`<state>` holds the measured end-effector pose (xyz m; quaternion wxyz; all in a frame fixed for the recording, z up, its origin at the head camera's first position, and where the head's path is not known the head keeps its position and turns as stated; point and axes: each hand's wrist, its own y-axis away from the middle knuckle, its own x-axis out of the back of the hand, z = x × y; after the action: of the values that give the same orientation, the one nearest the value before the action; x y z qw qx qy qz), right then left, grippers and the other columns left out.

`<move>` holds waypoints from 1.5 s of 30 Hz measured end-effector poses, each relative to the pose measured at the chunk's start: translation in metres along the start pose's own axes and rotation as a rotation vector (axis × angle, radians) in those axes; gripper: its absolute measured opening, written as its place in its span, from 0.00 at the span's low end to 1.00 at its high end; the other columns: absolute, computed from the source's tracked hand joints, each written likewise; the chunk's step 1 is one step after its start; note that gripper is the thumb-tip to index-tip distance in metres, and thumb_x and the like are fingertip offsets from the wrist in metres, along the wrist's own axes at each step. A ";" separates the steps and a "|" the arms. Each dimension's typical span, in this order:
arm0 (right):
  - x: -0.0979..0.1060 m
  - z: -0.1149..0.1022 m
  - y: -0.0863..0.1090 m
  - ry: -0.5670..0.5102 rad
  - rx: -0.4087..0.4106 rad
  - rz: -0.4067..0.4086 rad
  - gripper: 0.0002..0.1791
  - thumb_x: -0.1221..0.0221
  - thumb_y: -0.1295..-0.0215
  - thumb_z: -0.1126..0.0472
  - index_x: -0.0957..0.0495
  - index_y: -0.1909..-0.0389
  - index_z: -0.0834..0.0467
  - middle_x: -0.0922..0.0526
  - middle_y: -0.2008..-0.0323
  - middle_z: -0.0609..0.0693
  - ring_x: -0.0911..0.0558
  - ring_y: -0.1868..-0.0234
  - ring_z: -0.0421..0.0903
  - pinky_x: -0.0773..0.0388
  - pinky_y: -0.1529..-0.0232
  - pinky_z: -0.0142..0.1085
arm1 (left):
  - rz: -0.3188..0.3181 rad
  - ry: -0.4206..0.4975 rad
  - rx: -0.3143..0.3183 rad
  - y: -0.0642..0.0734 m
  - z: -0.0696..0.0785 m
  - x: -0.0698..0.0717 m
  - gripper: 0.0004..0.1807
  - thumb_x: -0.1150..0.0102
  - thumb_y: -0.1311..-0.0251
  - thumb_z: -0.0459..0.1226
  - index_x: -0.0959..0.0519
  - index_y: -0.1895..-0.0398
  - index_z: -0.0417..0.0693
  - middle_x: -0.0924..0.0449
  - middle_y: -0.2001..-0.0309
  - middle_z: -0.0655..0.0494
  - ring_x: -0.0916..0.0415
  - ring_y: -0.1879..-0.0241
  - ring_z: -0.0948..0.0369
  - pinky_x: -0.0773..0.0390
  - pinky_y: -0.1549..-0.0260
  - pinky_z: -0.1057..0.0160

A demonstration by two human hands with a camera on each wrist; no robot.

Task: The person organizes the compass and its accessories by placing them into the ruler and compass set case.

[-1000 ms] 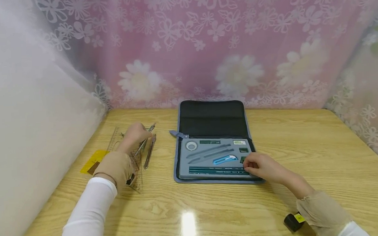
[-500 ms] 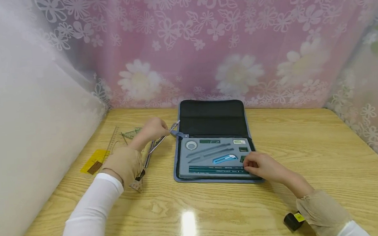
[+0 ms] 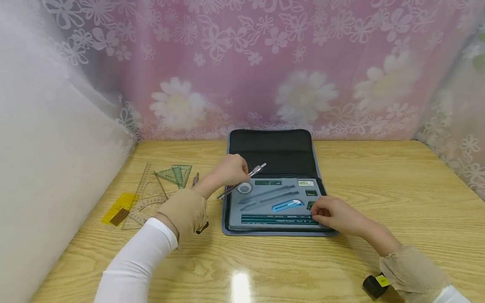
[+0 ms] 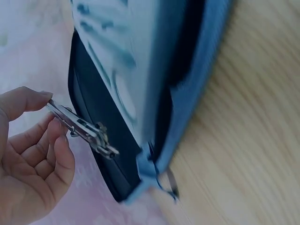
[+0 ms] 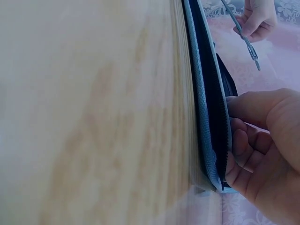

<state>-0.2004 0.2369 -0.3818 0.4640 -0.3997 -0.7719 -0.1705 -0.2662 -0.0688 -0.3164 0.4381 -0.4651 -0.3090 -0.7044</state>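
My left hand point(image 3: 232, 169) pinches a silver drawing compass point(image 3: 257, 169) between thumb and fingers, over the left side of an open zip case point(image 3: 272, 143). In the left wrist view the compass point(image 4: 83, 125) points away from the fingertips, its legs together. The case's grey tray point(image 3: 234, 221) carries green pencils point(image 3: 276, 219), a blue utility knife point(image 3: 287, 205), a round tape roll point(image 3: 244, 188), a white eraser point(image 3: 305, 183) and long vacant slots. My right hand point(image 3: 332, 213) holds the tray's right edge with curled fingers; the right wrist view shows its thumb and fingers point(image 5: 241, 140) there.
Left on the table lie clear set squares point(image 3: 148, 202), small green set squares point(image 3: 173, 174) and a yellow template point(image 3: 119, 207). Another metal instrument point(image 3: 196, 177) is partly hidden by the left arm. A black object with a yellow label point(image 3: 375, 286) sits by the right wrist.
My left hand has lifted the compass from beside the set squares and carried it right, over the case. The right hand has stayed at the tray's edge.
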 end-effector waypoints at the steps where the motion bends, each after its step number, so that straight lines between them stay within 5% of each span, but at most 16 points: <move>1: 0.000 0.000 0.000 0.001 0.004 0.002 0.02 0.42 0.38 0.65 0.23 0.69 0.56 0.30 0.73 0.42 0.32 0.74 0.36 0.31 0.74 0.32 | -0.005 -0.006 -0.013 0.000 0.004 -0.002 0.06 0.40 0.45 0.36 0.19 0.77 0.46 0.24 0.80 0.58 0.35 0.83 0.64 0.32 0.78 0.66; 11: 0.000 0.000 0.000 0.004 0.001 0.001 0.03 0.41 0.39 0.66 0.22 0.69 0.55 0.29 0.72 0.42 0.32 0.73 0.36 0.31 0.74 0.32 | -0.024 -0.080 -0.134 -0.008 0.033 -0.033 0.14 0.39 0.47 0.36 0.26 0.88 0.51 0.37 0.89 0.64 0.43 0.88 0.67 0.40 0.86 0.70; 20: 0.001 0.003 0.000 0.010 0.016 0.003 0.02 0.40 0.40 0.64 0.23 0.68 0.57 0.29 0.72 0.42 0.31 0.73 0.36 0.30 0.74 0.32 | -0.110 -0.100 -0.144 -0.014 0.053 -0.051 0.25 0.42 0.47 0.32 0.43 0.95 0.52 0.53 0.92 0.61 0.59 0.90 0.66 0.53 0.88 0.70; 29: -0.001 0.004 0.000 -0.003 0.028 0.000 0.03 0.40 0.39 0.63 0.23 0.68 0.59 0.29 0.72 0.42 0.31 0.73 0.36 0.30 0.74 0.32 | -0.127 -0.138 -0.131 -0.019 0.060 -0.065 0.23 0.43 0.43 0.33 0.41 0.92 0.51 0.51 0.91 0.60 0.57 0.90 0.65 0.49 0.88 0.69; 39: 0.000 0.002 0.000 0.006 0.012 0.009 0.02 0.40 0.40 0.64 0.23 0.69 0.58 0.29 0.72 0.42 0.31 0.73 0.36 0.30 0.73 0.32 | -0.121 -0.169 -0.114 -0.022 0.064 -0.066 0.13 0.45 0.40 0.33 0.29 0.83 0.49 0.43 0.85 0.58 0.46 0.88 0.65 0.41 0.87 0.70; 45: 0.000 0.001 0.001 0.005 0.002 0.008 0.03 0.40 0.40 0.66 0.23 0.68 0.55 0.29 0.73 0.42 0.32 0.73 0.36 0.31 0.74 0.32 | -0.143 -0.183 -0.124 -0.020 0.067 -0.068 0.15 0.47 0.39 0.31 0.32 0.84 0.48 0.44 0.86 0.58 0.47 0.89 0.65 0.42 0.87 0.70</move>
<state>-0.2003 0.2377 -0.3825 0.4669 -0.4019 -0.7694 -0.1688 -0.2459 0.0182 -0.3546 0.3270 -0.5304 -0.3359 -0.7063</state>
